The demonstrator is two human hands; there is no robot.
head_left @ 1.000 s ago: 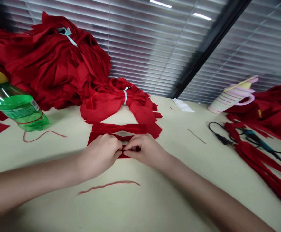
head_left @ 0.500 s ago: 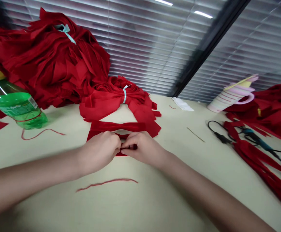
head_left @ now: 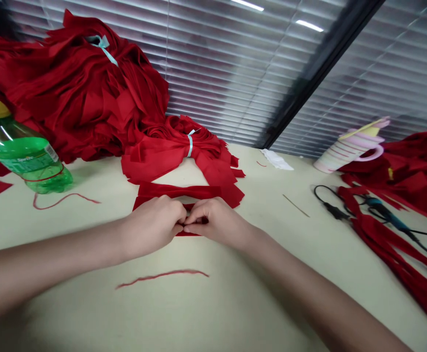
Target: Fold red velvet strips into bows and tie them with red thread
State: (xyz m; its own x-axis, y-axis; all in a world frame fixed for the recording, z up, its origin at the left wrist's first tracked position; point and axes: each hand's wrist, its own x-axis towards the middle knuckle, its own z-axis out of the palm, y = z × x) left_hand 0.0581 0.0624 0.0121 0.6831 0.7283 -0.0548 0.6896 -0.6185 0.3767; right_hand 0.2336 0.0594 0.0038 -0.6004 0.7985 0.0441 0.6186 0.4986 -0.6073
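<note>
My left hand (head_left: 158, 222) and my right hand (head_left: 218, 222) meet at the middle of a red fabric strip (head_left: 190, 234), thumbs and fingers closed in a pinch on it. Most of this strip lies hidden beneath my hands. Just beyond them, another flat red fabric strip (head_left: 180, 189) lies crosswise on the table. A red thread (head_left: 162, 277) rests loose on my side of the hands. The fingertips almost touch, so the exact fold between them cannot be made out.
Behind stand a tied red fabric bundle (head_left: 187, 142) and a larger heap (head_left: 88, 88) against window blinds. At left is a green bottle (head_left: 26, 156). To the right are a striped cup (head_left: 348, 149), a corded blue-handled tool (head_left: 389, 215) and long red strips (head_left: 393, 259).
Both hands stay pinched at the same spot with only slight finger movement. The whole view has shifted a little; the things on the table keep their places.
</note>
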